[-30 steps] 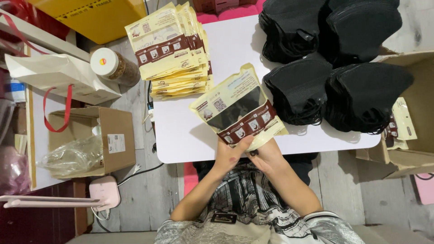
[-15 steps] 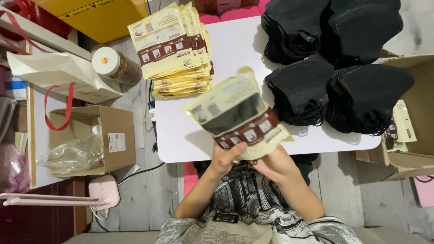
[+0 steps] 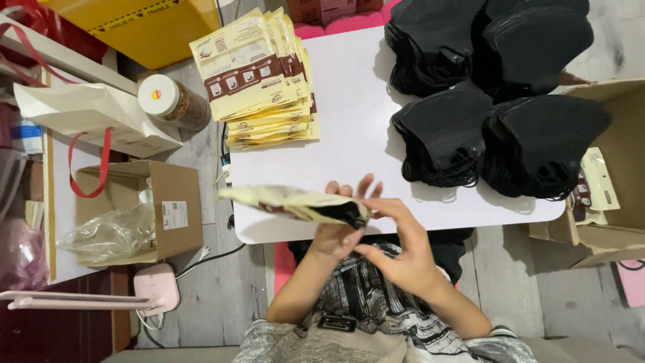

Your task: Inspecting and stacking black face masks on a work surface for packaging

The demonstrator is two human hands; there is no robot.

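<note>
The pouch [image 3: 295, 203] at frame centre is motion-blurred and seen edge-on, hiding its face and part of the left hand [image 3: 339, 225]. The top edge cuts off the black mask stacks [image 3: 490, 47] at upper right and the yellow box [image 3: 144, 27] at upper left.

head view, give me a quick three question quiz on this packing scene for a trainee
1. True or false: the pouch in the hands is turned edge-on to the camera.
2. How many piles of black masks lie on the white table? A) two B) four C) six
3. Fill in: the stack of pouches lies on the table's far ______ corner.

Key:
1. True. The left hand holds it from behind; the right hand is at its open end, where black shows.
2. B
3. left
</note>
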